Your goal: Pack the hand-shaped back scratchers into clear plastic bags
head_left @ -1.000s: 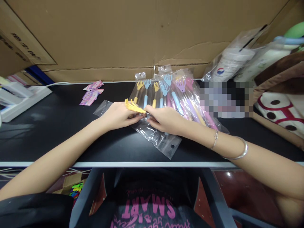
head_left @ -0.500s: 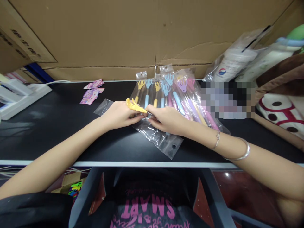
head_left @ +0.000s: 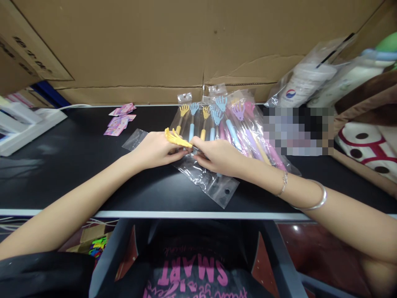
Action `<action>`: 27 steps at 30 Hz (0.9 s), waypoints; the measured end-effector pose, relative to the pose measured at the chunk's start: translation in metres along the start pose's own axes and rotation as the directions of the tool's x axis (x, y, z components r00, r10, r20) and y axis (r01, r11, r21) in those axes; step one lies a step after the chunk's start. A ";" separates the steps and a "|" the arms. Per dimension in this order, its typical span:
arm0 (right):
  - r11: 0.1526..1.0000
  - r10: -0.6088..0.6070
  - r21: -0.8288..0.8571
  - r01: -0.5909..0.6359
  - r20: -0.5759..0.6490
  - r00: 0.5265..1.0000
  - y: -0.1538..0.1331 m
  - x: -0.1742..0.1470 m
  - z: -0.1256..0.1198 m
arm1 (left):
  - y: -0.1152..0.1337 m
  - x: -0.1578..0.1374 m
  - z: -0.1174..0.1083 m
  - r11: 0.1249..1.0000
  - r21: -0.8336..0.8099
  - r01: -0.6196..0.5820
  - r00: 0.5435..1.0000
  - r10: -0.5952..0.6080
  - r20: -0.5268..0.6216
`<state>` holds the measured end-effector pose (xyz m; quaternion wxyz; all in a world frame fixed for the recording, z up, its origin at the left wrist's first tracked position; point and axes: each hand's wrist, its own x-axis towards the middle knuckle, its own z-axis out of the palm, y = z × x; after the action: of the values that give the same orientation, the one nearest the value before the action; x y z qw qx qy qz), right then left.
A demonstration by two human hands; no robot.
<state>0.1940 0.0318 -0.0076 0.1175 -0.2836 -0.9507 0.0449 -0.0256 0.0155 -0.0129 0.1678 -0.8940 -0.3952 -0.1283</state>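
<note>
A yellow hand-shaped back scratcher (head_left: 177, 138) lies across my fingers, its claws pointing left. My right hand (head_left: 214, 154) is closed and pinches its neck, where a ridged metal part shows. My left hand (head_left: 163, 150) is closed from the other side, with its thumb and fingertips at the scratcher's neck; the exact grip is partly hidden. Just beyond my hands lie several back scratchers in clear sleeves, among them a blue one (head_left: 233, 133) and a purple one (head_left: 252, 142). A clear plastic sleeve (head_left: 221, 191) stretches from beneath my right hand towards the table edge.
Pink printed packets (head_left: 118, 124) lie on the black table (head_left: 133, 192) at the left. A white stand (head_left: 34, 128) is at the far left. On the right are a bagged white cup (head_left: 305, 85), a bottle (head_left: 356, 68) and a brown-and-white bag (head_left: 369, 140). Cardboard (head_left: 133, 45) stands behind.
</note>
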 end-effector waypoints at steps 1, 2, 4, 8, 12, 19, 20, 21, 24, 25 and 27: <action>1.000 -0.001 -0.002 0.001 -0.002 1.000 0.000 0.000 0.000 | 0.000 0.000 0.000 1.000 0.003 0.000 1.000 0.000 0.000; 1.000 -0.003 -0.003 0.003 -0.004 1.000 0.000 0.000 0.000 | 0.000 0.000 0.000 1.000 0.006 0.001 1.000 -0.001 0.002; 1.000 -0.006 -0.007 0.006 -0.008 1.000 0.001 0.000 0.000 | 0.000 0.000 0.001 1.000 0.011 0.004 1.000 -0.004 0.009; 1.000 -0.003 -0.025 0.003 -0.009 1.000 0.000 -0.001 0.000 | 0.000 0.001 0.001 1.000 0.022 0.007 1.000 -0.008 0.021; 1.000 0.000 -0.024 0.000 -0.004 1.000 -0.001 0.000 0.000 | 0.000 0.000 0.001 1.000 0.022 0.007 1.000 -0.007 0.019; 1.000 -0.004 -0.024 0.004 -0.008 1.000 0.000 0.000 0.001 | 0.000 0.000 0.001 1.000 0.017 0.006 1.000 -0.007 0.020; 1.000 -0.003 -0.024 0.003 -0.008 1.000 0.000 0.000 0.001 | 0.000 0.000 0.001 1.000 0.017 0.008 1.000 -0.008 0.021; 1.000 -0.002 -0.024 0.002 -0.008 1.000 0.000 0.000 0.001 | 0.000 0.000 0.001 1.000 0.017 0.008 1.000 -0.008 0.023; 1.000 0.003 -0.026 -0.003 -0.002 1.000 0.000 0.000 0.001 | 0.000 0.000 0.000 1.000 0.019 0.007 1.000 -0.007 0.028; 1.000 0.004 -0.027 -0.004 -0.002 1.000 0.000 0.000 0.001 | 0.000 0.000 0.000 1.000 0.020 0.008 0.999 -0.008 0.032; 1.000 0.005 -0.027 -0.005 -0.001 1.000 -0.001 0.000 0.000 | 0.000 0.000 -0.001 1.000 0.023 0.014 0.999 -0.015 0.045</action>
<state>0.1934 0.0311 -0.0078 0.1141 -0.2874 -0.9504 0.0324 -0.0256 0.0150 -0.0125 0.1679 -0.8919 -0.4066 -0.1047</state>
